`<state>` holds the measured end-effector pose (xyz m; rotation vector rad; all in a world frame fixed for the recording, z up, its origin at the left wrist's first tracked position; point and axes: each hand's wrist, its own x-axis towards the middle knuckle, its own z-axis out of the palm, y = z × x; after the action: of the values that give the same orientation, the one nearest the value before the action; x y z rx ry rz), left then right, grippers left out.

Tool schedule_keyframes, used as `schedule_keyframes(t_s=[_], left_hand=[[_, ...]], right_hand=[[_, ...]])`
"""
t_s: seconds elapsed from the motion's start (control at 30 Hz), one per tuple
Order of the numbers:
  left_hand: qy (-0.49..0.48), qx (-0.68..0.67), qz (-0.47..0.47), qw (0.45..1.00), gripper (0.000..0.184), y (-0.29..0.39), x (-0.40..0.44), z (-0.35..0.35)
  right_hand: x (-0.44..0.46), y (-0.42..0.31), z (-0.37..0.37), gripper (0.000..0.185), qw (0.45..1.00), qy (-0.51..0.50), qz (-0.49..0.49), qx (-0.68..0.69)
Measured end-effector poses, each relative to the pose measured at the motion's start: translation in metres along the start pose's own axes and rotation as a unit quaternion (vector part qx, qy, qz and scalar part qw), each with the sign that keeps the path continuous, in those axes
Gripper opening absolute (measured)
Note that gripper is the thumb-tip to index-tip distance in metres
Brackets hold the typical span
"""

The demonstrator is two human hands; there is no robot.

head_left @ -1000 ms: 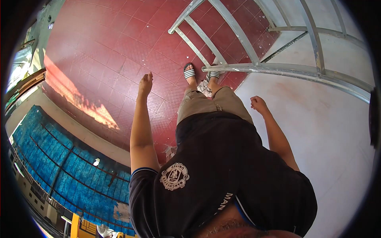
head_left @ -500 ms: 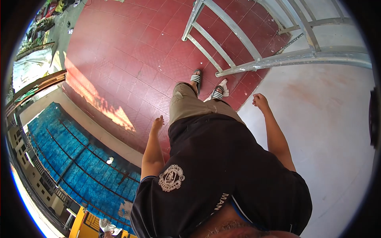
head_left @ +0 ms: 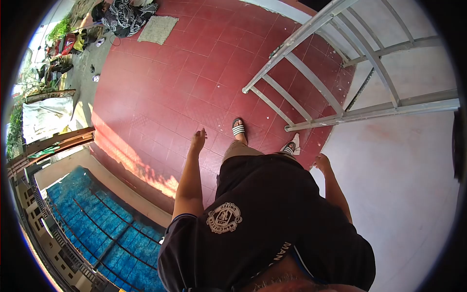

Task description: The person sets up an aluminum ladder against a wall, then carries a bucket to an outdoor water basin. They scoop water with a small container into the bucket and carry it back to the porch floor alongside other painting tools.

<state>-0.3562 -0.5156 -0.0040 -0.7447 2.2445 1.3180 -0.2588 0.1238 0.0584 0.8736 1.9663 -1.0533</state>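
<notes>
Head view shows the left hand (head_left: 198, 140) empty above red tiles (head_left: 194, 63), right hand (head_left: 322, 164) half-open.

Two bare hands are shown, one left hand (head_left: 198, 140) and one right hand (head_left: 321, 164), together with two striped slide sandals (head_left: 238, 129) and one black shirt (head_left: 277, 194) bearing one round crest (head_left: 224, 217). The surroundings include one woven mat (head_left: 158, 29), one blue canopy (head_left: 104, 228) and one pale cloth (head_left: 296, 144).
</notes>
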Motion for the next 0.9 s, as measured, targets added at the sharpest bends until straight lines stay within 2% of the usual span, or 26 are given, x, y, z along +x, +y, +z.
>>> schedule_keyframes(t_s=[0.07,0.13,0.17,0.23,0.3,0.33,0.37,0.43,0.5,0.57,0.63,0.7,0.73,0.77,0.8,0.83,0.9], left_hand=[[0.017,-0.038,0.031,0.999,0.055,0.034,0.025,-0.035],[0.045,-0.065,0.046,0.996,0.052,0.043,0.045,-0.062],[0.046,-0.067,0.049,0.995,0.052,0.037,0.052,-0.073],[0.042,-0.032,0.027,0.998,0.050,0.021,0.075,-0.085],[0.053,-0.063,0.025,0.996,0.052,0.004,0.081,-0.084],[0.038,-0.019,-0.002,0.999,0.052,-0.008,0.087,-0.082],[0.024,0.027,-0.031,0.999,0.053,-0.021,0.091,-0.079],[0.010,0.004,-0.034,0.999,0.053,-0.042,0.097,-0.061],[-0.060,0.032,-0.061,0.996,0.048,-0.048,0.111,-0.044],[-0.047,-0.013,-0.020,0.999,0.050,-0.005,0.094,-0.028],[-0.083,0.018,0.077,0.993,0.049,0.044,0.101,-0.015],[-0.080,0.059,0.207,0.973,0.049,0.122,0.101,-0.004],[-0.105,0.046,0.173,0.978,0.050,0.172,0.098,0.001],[-0.106,0.042,0.199,0.973,0.053,0.211,0.105,0.013],[-0.131,0.054,0.203,0.969,0.062,0.275,0.082,0.003],[-0.126,0.042,0.243,0.961,0.076,0.309,0.090,0.018],[-0.183,-0.033,0.253,0.949,0.085,0.399,0.065,0.017]], right_hand=[[0.009,-0.033,0.026,0.030,0.999,-0.012,-0.023,-0.034],[0.006,-0.074,0.052,0.026,0.983,0.046,-0.107,-0.140],[-0.002,-0.091,0.062,0.026,0.983,0.049,-0.110,-0.139],[-0.010,-0.128,0.072,0.023,0.984,0.042,-0.164,-0.054],[-0.005,-0.135,0.075,0.023,0.979,0.055,-0.187,-0.052],[-0.003,-0.133,0.074,0.023,0.976,0.063,-0.204,-0.050],[-0.005,-0.132,0.072,0.023,0.975,0.063,-0.209,-0.052],[-0.012,-0.124,0.070,0.025,0.989,0.077,-0.124,-0.031],[-0.021,-0.107,0.068,0.027,0.992,0.082,-0.083,0.040],[-0.018,-0.081,0.059,0.028,0.983,0.098,-0.047,0.149],[-0.037,-0.093,0.042,0.032,0.962,0.193,0.014,0.195],[-0.023,-0.074,0.004,0.043,0.895,0.279,0.030,0.346],[-0.026,-0.083,-0.015,0.051,0.854,0.319,0.008,0.411],[-0.037,-0.099,-0.039,0.058,0.806,0.357,-0.013,0.473],[-0.049,-0.118,-0.059,0.061,0.774,0.386,-0.055,0.498],[-0.066,-0.144,-0.079,0.065,0.739,0.414,-0.098,0.522],[-0.105,-0.200,-0.110,0.066,0.706,0.449,-0.166,0.522]])
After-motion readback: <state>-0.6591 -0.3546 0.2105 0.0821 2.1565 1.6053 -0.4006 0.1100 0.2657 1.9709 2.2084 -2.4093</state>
